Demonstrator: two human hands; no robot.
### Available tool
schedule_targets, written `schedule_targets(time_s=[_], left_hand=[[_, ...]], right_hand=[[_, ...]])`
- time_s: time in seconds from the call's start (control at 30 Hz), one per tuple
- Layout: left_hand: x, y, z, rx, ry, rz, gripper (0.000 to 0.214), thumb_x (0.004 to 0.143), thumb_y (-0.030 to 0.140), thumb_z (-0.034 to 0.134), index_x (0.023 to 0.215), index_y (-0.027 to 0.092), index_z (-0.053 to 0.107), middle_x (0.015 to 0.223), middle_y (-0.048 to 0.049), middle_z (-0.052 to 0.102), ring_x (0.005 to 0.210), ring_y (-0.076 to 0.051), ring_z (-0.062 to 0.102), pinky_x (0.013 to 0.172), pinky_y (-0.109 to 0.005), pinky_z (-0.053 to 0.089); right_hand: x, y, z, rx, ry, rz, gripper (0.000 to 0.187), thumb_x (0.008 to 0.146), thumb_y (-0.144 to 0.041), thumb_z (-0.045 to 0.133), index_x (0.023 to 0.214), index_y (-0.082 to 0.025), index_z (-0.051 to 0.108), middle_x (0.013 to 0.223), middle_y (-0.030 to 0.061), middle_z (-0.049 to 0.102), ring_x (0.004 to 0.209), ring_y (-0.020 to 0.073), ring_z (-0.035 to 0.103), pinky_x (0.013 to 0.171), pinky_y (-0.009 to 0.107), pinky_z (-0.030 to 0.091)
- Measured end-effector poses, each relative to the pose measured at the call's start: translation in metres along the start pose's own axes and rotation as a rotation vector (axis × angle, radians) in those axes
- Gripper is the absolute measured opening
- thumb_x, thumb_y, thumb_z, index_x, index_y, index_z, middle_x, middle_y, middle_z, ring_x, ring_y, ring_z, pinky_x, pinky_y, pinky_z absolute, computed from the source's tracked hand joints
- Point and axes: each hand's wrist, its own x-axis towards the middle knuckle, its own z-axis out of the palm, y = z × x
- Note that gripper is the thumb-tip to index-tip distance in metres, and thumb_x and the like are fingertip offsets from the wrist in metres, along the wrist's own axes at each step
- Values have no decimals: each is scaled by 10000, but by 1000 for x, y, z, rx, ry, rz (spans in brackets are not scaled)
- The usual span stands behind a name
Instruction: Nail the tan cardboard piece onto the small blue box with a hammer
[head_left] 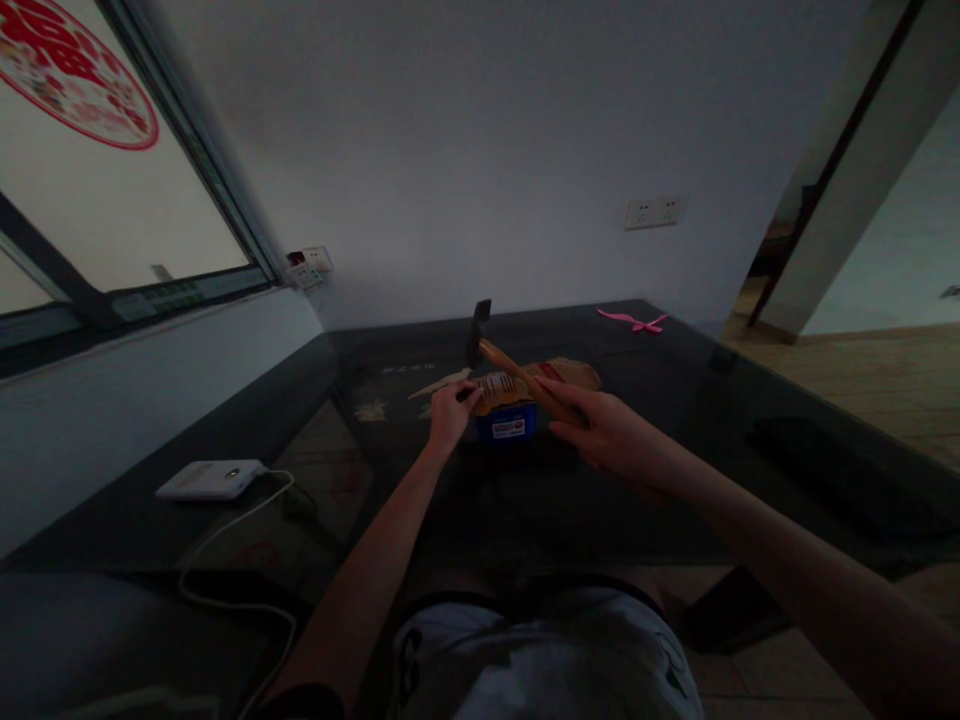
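My right hand (607, 430) is wrapped round the wooden handle of a hammer (517, 372), whose dark metal head (478, 330) points up and to the left. My left hand (450, 412) is pinched shut on something small and dark that I cannot make out, held against a striped object on top of a blue box (507, 423). A brown paper-like sheet (570, 375) lies behind the box on the dark glass table (675, 420).
A white device (210, 479) with a white cable (240, 560) lies on the table's left side. A pink ribbon-like item (634, 321) rests at the far edge. Pale scraps (439, 385) lie near my left hand. A wall stands behind, a window at left.
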Motion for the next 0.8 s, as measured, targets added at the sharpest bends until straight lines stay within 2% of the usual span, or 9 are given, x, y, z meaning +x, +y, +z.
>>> schedule_targets(time_s=[0.1, 0.2, 0.37, 0.47, 0.57, 0.67, 0.8], left_hand=[[0, -3, 1, 20, -12, -2, 113, 779, 236, 632, 831, 158, 694, 855, -53, 715, 792, -169, 652, 782, -296, 495], [0, -4, 2, 23, 1, 6, 104, 770, 228, 641, 815, 148, 691, 853, -57, 713, 794, -170, 651, 783, -296, 495], [-1, 2, 0, 24, 5, 12, 82, 773, 214, 640, 800, 153, 689, 868, -57, 714, 798, -165, 654, 789, -288, 495], [-1, 7, -4, 50, 9, 10, 84, 773, 224, 644, 792, 156, 689, 842, -54, 714, 776, -169, 654, 774, -293, 496], [-1, 9, -5, 70, 21, 16, 93, 775, 230, 643, 808, 156, 688, 850, -53, 714, 791, -174, 653, 785, -303, 495], [-2, 9, -5, 61, 23, 32, 118, 783, 224, 631, 858, 154, 689, 878, -59, 713, 810, -178, 653, 782, -307, 499], [-3, 9, -8, 17, 7, 51, 166, 801, 250, 607, 912, 154, 684, 862, -56, 709, 753, -164, 650, 722, -285, 510]], right_hand=[[2, 4, 5, -20, -33, 20, 595, 789, -124, 498, 1377, -160, 423, 819, 41, 667, 444, 78, 508, 426, 189, 395], [1, 2, 4, 24, -59, 37, 607, 801, -137, 484, 1400, -163, 387, 791, 33, 661, 412, 75, 482, 410, 195, 387], [-6, -9, -7, 86, 3, 30, 602, 799, -167, 507, 1393, -157, 406, 851, 55, 660, 417, 79, 486, 430, 222, 412], [-13, -9, -10, 177, 20, 77, 623, 801, -209, 527, 1405, -168, 382, 745, 26, 634, 379, 72, 453, 371, 208, 385], [-25, 0, -8, 317, 77, 105, 643, 813, -269, 541, 1419, -186, 342, 570, -49, 525, 344, 68, 413, 322, 184, 351], [-41, 15, -1, 472, 182, 131, 655, 812, -329, 574, 1411, -197, 344, 502, -88, 435, 342, 67, 404, 307, 168, 340], [-60, 37, 9, 693, 332, 191, 624, 794, -362, 626, 1356, -208, 402, 525, -85, 461, 332, 44, 399, 294, 141, 326]])
